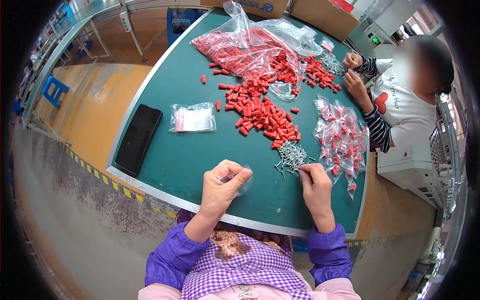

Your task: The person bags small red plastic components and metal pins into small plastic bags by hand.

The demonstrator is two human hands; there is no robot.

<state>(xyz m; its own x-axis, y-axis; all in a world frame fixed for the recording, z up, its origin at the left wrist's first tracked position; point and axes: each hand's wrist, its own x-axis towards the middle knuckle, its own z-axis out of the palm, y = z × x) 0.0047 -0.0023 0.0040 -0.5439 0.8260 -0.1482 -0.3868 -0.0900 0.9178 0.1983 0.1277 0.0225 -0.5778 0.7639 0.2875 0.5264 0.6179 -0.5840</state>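
Observation:
My left hand [224, 184] is closed on a small clear plastic bag [245, 184], thumb pressed over its edge, above the near side of the table. My right hand [317, 189] has thumb and fingers pinched together at the near right edge of a heap of small silver screws [291, 156]; whatever is between the fingertips is too small to make out. Just beyond the screws spreads a pile of red tapered plastic caps [265, 115]. Right of it lie several filled clear bags [341, 137] with red caps inside.
A black phone [139, 140] and a stack of flat clear bags [192, 118] lie on the green table [175, 155] at left. A big bag of red caps [240, 45] and cardboard boxes [325, 19] are at the back. Another person [405, 95] works at the right edge.

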